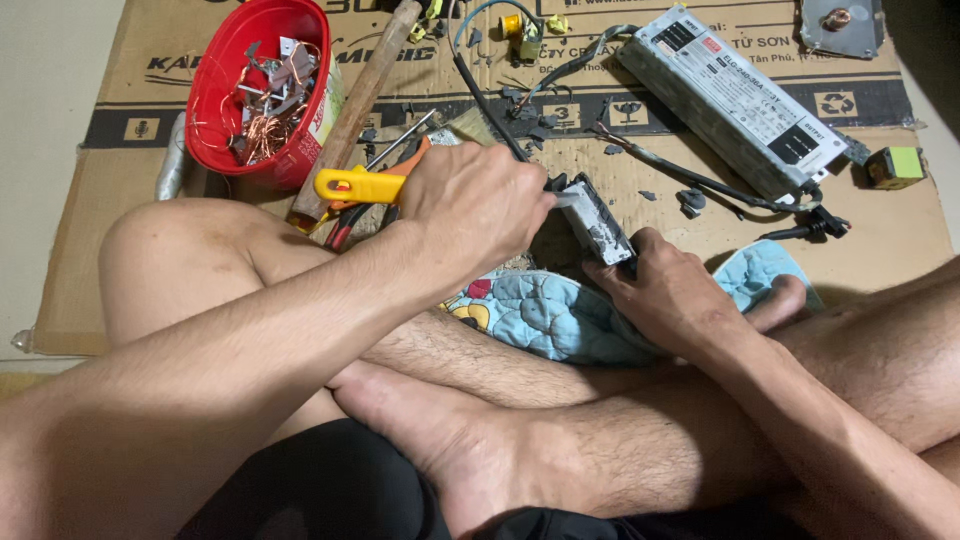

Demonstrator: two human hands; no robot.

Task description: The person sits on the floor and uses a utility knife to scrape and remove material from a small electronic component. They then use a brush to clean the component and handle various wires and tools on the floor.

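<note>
My left hand (470, 205) is closed around a yellow-handled utility knife (358, 184). Its blade reaches right and touches the edge of a dark rectangular electronic block (603, 222). My right hand (665, 290) grips the near end of that block and holds it tilted above my crossed legs. A thick black cable (487, 105) runs from behind my left hand toward the back. Dark chips of material lie scattered on the cardboard (900, 240) around the block.
A red bowl (222, 80) of copper wire and metal scraps stands back left, a wooden handle (362, 90) beside it. A long silver power-supply case (735, 100) lies back right with cables. A small green cube (893, 166) sits far right. A quilted cloth (555, 315) lies under the hands.
</note>
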